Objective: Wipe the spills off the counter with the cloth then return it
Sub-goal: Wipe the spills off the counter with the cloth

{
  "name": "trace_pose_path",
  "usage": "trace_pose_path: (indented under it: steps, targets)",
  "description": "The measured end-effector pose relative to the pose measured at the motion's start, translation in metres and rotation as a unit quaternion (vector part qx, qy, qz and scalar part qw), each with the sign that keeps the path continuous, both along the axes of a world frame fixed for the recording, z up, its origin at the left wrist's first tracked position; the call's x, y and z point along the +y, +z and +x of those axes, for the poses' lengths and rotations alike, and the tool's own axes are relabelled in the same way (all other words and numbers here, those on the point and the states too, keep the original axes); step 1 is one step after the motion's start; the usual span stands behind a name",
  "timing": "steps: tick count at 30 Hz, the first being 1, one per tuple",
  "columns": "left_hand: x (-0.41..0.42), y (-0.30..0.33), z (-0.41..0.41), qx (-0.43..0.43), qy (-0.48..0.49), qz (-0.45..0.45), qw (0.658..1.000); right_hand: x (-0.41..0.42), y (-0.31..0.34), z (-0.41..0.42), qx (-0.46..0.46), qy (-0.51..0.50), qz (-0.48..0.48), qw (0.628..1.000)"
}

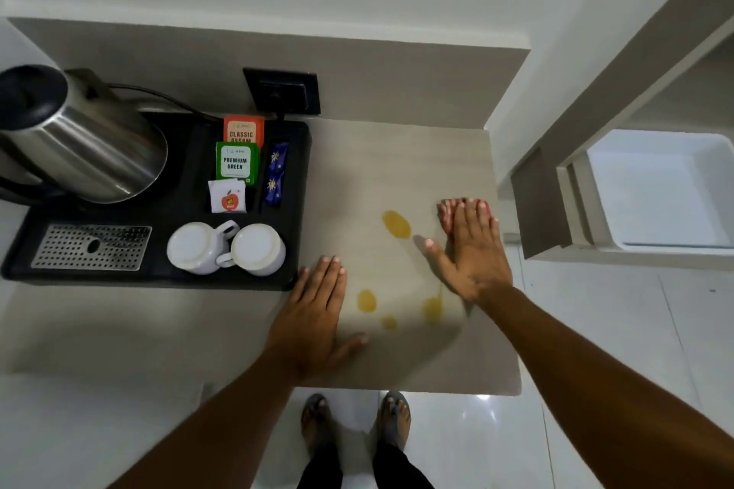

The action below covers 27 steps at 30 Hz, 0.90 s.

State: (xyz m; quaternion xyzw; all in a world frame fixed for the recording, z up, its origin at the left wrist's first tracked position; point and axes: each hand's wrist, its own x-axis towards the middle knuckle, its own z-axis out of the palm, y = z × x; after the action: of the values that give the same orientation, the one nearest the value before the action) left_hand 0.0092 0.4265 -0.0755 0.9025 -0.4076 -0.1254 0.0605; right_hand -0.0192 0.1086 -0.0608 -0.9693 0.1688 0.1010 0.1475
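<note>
Several yellow spills lie on the beige counter [381,171]: a large one [396,224] near the middle and smaller ones [366,300] [432,308] closer to the front edge. A red-and-white cloth [447,212] lies near the counter's right edge. My right hand [470,250] rests flat on it, fingers spread, covering most of it. To the left of the spills, my left hand [313,314] lies flat and open on the counter, holding nothing.
A black tray [294,210] on the left holds a steel kettle [79,139], tea sachets [237,165], two upturned white cups [226,248] and a drip grate [91,246]. A wall socket [282,91] sits behind. A white bin [663,191] stands right of the counter.
</note>
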Motion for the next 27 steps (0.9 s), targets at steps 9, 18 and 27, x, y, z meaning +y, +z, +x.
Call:
trace_pose_path:
  steps: [9,18,27]
  targets:
    - [0.002,-0.003,-0.001,-0.016,-0.003,-0.004,1.000,-0.018,0.003,0.086,-0.012,0.083,0.003,0.996]
    - [0.001,-0.006,0.000,0.000,0.010,-0.004,1.000,-0.018,0.004,0.161,-0.030,0.108,-0.010,0.994]
    - [-0.001,-0.003,0.002,0.023,0.013,-0.011,1.000,-0.004,-0.001,0.140,-0.038,0.202,-0.019,0.978]
